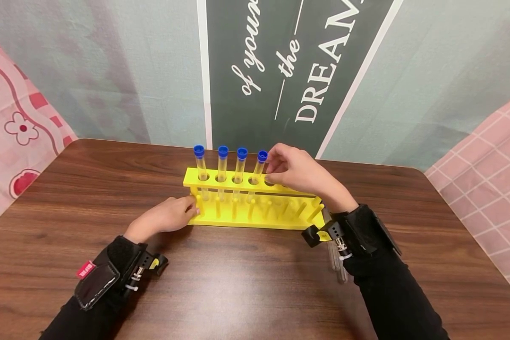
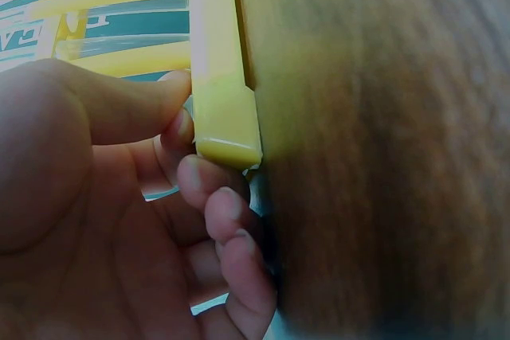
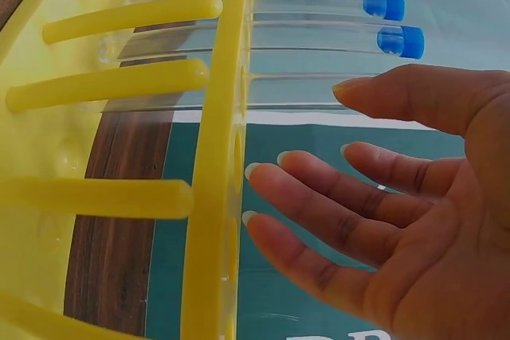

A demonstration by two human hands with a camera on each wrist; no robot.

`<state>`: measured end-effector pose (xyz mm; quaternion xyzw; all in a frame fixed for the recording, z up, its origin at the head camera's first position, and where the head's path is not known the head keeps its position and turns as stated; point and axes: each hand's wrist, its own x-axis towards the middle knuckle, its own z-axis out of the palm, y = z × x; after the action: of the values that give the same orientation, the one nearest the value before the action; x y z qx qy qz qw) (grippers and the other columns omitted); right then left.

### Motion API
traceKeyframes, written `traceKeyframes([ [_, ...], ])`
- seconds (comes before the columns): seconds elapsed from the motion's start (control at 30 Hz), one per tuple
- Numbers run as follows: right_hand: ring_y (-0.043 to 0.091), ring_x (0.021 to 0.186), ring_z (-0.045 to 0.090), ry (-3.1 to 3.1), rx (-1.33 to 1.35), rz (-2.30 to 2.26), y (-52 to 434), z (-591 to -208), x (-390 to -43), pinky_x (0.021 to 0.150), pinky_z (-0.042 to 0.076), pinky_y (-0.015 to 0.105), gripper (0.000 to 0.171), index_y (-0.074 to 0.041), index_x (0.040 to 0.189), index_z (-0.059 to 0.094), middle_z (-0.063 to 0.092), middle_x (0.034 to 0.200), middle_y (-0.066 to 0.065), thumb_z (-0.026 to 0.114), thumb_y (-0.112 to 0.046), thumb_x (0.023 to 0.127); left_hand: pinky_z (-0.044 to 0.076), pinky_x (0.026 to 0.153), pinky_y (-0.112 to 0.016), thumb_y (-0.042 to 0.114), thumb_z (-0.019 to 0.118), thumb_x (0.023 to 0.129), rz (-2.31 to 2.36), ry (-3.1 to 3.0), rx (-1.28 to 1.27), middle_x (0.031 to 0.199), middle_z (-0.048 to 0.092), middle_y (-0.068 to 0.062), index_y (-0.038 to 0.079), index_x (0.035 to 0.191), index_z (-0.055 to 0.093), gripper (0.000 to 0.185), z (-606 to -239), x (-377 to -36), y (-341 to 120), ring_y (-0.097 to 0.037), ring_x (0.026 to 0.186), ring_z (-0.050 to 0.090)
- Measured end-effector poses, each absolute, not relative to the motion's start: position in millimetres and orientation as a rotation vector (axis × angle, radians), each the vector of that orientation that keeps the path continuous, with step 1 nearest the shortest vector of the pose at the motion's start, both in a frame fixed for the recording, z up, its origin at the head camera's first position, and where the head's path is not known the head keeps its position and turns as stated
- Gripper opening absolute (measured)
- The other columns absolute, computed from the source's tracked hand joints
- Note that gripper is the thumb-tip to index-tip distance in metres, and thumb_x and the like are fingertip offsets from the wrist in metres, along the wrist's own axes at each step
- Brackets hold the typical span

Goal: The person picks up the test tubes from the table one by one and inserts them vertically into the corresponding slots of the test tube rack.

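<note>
A wooden table (image 1: 246, 283) carries a yellow rack (image 1: 255, 215). The left hand (image 1: 163, 218) grips the rack's end between thumb and curled fingers (image 2: 209, 189). Four blue-capped tubes (image 1: 222, 166) stand just beside the right hand (image 1: 297, 172), whose relaxed fingers (image 3: 319, 197) hold nothing.

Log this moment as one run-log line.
left hand: grips yellow rack end | right hand: open beside fourth tube | tubes in rack: four

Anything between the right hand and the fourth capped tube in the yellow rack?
Nothing visible. The right hand is right beside the fourth tube, fingers open next to its blue cap, no object between them. The tube already sits in the yellow rack. The left hand grips the rack's left end, away from that tube.
</note>
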<state>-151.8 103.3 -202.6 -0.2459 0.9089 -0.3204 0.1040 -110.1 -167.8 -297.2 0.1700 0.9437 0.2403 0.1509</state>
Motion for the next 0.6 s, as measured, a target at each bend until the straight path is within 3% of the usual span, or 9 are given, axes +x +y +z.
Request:
traceKeyframes([
  [0.6, 0.023, 0.089, 0.058, 2.767, -0.819, -0.811, 118.8, -203.2, -141.0, 0.076, 0.046, 0.037, 0.024, -0.001, 0.103, 0.053, 0.06, 0.093, 0.011, 0.064, -0.01, 0.083, 0.033, 0.057, -0.029, 0.014, 0.045, 0.095, 0.678, 2.721, 0.499, 0.063, 0.037, -0.003, 0.006, 0.079, 0.046, 0.018, -299.6, -111.7, -168.9, -0.016, 0.057, 0.037],
])
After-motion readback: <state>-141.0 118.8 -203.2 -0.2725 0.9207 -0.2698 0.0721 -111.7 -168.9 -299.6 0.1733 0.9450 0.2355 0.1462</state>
